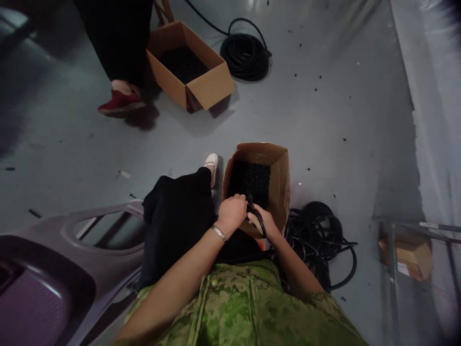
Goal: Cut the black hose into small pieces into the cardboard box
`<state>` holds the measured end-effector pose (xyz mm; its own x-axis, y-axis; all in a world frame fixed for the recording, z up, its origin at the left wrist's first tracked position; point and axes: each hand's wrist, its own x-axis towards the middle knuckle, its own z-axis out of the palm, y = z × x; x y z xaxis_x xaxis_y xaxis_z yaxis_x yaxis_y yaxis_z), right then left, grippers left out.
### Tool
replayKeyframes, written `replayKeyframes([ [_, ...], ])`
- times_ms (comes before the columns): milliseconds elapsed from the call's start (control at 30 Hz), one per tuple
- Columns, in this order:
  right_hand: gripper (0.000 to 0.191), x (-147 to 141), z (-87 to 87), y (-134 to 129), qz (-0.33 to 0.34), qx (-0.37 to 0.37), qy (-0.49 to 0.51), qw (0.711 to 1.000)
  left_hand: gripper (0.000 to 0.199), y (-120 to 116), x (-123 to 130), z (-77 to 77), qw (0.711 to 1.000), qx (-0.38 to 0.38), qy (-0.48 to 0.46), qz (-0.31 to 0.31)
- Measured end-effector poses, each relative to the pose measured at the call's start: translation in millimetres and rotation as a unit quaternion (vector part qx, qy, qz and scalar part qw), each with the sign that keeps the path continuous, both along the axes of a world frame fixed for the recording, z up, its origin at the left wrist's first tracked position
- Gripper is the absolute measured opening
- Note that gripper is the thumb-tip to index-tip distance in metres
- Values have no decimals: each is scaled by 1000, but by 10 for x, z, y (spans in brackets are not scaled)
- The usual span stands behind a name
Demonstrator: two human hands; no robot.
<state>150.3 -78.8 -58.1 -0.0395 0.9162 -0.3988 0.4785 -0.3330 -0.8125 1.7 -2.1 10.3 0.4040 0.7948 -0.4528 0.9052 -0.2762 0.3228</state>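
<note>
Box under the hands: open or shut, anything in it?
Open. The cardboard box has its flaps up and holds dark black pieces; both hands, left hand and right hand, grip black tubing at its near rim.

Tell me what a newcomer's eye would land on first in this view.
First, the two hands meeting low in the middle: the left hand and right hand grip a black hose over the near cardboard box, which is full of small black pieces. Next, the loose hose coil on the floor right of that box. Further up, a second cardboard box sits beside another person's red shoe.
</note>
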Motion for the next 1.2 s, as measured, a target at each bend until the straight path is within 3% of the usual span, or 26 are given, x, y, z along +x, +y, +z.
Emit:
replayKeyframes([
  [300,50,121,-49,-10,9,21,31,999,31,69,16,-34,999,-42,-11,-27],
  [567,31,76,-108,-135,1,58,-76,995,32,106,27,-66,998,-62,5,-21],
  [867,34,-37,-197,-249,11,67,-121,990,32,72,46,-129,998,-53,33,-17],
  [1200,25,0,-379,-293,11,11,-164,986,30,28,37,-131,998,-54,27,-29],
])
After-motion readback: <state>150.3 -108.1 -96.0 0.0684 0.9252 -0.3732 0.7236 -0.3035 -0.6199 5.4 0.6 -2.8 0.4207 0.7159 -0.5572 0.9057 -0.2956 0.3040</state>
